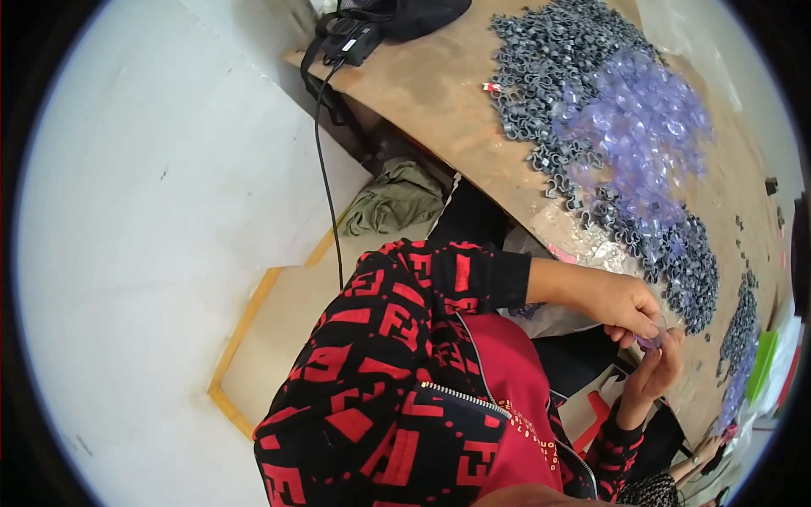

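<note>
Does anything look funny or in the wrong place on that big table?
Maybe one thing: a tiny red-and-white bit at the left edge of the heap of grey clips. Its colours don't match the clips around it. It's too small to tell what it is.

Purple piece (pixel 648 341): mostly hidden by left hand (pixel 632 304), right hand (pixel 655 372). Black bag (pixel 429 15): cut by top edge. Co-worker's hand (pixel 709 448): indistinct.

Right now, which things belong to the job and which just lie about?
Seemingly in the work:
left hand and right hand, holding a small translucent purple piece
heaped translucent purple plastic pieces
heaped grey curved plastic clips

Seemingly lying about:
crumpled olive cloth
black rectangular adapter
</note>
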### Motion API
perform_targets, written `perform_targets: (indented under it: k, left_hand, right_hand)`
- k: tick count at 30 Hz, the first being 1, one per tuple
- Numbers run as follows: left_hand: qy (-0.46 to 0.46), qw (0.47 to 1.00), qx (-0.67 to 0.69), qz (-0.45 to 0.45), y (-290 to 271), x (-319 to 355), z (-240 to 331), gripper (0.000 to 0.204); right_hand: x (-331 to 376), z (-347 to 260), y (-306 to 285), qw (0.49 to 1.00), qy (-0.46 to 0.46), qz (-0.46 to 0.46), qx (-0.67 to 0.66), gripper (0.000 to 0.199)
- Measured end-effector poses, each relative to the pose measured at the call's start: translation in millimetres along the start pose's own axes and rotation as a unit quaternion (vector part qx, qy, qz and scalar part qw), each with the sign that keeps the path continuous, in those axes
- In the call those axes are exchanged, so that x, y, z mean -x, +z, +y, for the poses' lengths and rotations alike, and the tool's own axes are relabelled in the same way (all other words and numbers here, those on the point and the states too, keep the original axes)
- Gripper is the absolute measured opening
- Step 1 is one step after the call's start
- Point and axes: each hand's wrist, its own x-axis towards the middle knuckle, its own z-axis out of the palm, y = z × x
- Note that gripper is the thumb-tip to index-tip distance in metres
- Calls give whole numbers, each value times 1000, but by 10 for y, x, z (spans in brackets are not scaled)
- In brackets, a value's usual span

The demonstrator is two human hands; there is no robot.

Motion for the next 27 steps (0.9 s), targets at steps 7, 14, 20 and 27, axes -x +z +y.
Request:
perform_targets:
  k: [7,14,20,27]
  left_hand:
    - [6,997,77,-1,25,-30,-68,21]
    - [-21,1000,3,8,-43,81,-10,21]
    - [-59,998,20,-25,-24,78,-43,22]
    - [92,984,-125,91,27,52,-113,16]
  right_hand:
    - [265,96,-138,998,63,-15,19,26]
    - [83,-64,-122,888,316,-85,-323,21]
    - [74,-139,-198,915,312,-95,-237,24]
    - [141,-15,-33,902,322,-18,-286,16]
